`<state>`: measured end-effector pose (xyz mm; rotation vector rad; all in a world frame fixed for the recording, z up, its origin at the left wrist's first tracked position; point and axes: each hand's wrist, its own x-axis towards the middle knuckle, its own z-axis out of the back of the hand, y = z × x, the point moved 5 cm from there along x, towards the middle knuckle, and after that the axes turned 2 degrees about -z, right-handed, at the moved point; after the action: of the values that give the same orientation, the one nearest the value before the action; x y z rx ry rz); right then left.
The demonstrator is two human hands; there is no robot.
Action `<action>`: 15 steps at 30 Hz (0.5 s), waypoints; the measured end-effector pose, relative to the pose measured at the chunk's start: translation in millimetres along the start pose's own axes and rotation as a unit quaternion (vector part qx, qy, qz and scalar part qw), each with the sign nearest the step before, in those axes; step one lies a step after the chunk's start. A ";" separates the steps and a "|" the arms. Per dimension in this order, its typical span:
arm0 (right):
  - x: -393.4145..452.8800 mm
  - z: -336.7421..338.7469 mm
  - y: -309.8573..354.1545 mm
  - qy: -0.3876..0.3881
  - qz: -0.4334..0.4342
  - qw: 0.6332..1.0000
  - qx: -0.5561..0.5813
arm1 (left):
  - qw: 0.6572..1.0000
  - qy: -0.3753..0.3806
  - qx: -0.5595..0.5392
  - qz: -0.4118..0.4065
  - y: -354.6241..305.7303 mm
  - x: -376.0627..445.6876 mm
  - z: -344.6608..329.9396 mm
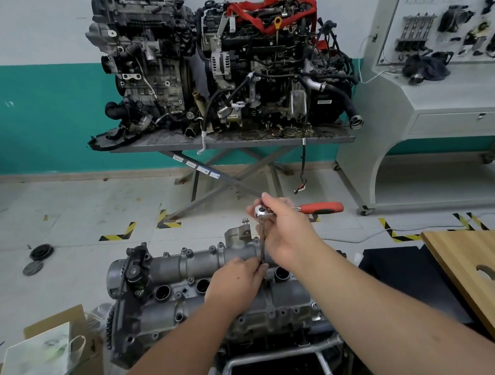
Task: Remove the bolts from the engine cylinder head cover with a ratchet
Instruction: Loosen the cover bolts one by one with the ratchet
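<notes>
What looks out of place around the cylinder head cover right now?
One bolt at the cover's far edge stands raised well above its neighbours, apparently backed out already. Two dark round parts lie loose on the floor to the left. The ratchet and extension stand roughly upright, not askew.

A chrome-headed ratchet with a bright orange-red grip (321, 208) is showing above the dull silver-grey cast-metal cylinder head cover (205, 265), which is darkening to black grime around its round openings. Behind it, a red fabric strap (275, 8) is draping over a black and silver engine (273, 62) against a white wall with a teal lower band (34, 118). Yellow-and-black striped hazard tape (119, 232) is marking the pale grey floor, beside a light wood-grain board (494, 277) at the right.
</notes>
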<state>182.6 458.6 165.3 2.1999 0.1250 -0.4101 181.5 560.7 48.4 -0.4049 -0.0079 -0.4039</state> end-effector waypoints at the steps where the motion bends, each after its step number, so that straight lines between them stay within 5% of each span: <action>1: 0.4 3.3 -0.6 -0.006 0.041 0.998 -0.050 | 1.000 0.002 0.000 0.003 0.5 -0.3 0.3; 3: -1.3 6.6 -0.8 -0.003 0.134 0.966 -0.221 | 1.000 -0.002 0.000 0.000 1.0 -0.3 0.5; 5: -6.7 3.9 3.0 0.021 0.280 0.888 -0.364 | 1.000 -0.015 -0.004 -0.009 1.4 0.2 -0.1; 8: -14.4 -7.6 7.6 0.051 0.535 0.632 -0.558 | 1.000 0.000 0.006 -0.004 2.3 1.6 -2.8; 10: -16.7 -15.3 6.0 0.078 0.583 0.504 -0.633 | 0.999 0.012 -0.039 0.030 6.6 1.5 -2.8; 12: -15.9 -20.0 8.2 0.100 0.565 0.447 -0.686 | 0.998 -0.010 -0.052 0.021 4.7 -0.2 -0.4; 15: -12.1 -20.0 15.7 0.111 0.522 0.414 -0.737 | 0.999 -0.027 0.014 -0.012 -2.7 -1.6 4.4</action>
<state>179.8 465.3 192.4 0.1846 -0.5585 0.6054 179.3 560.7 53.3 -0.3887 -0.0705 -0.4153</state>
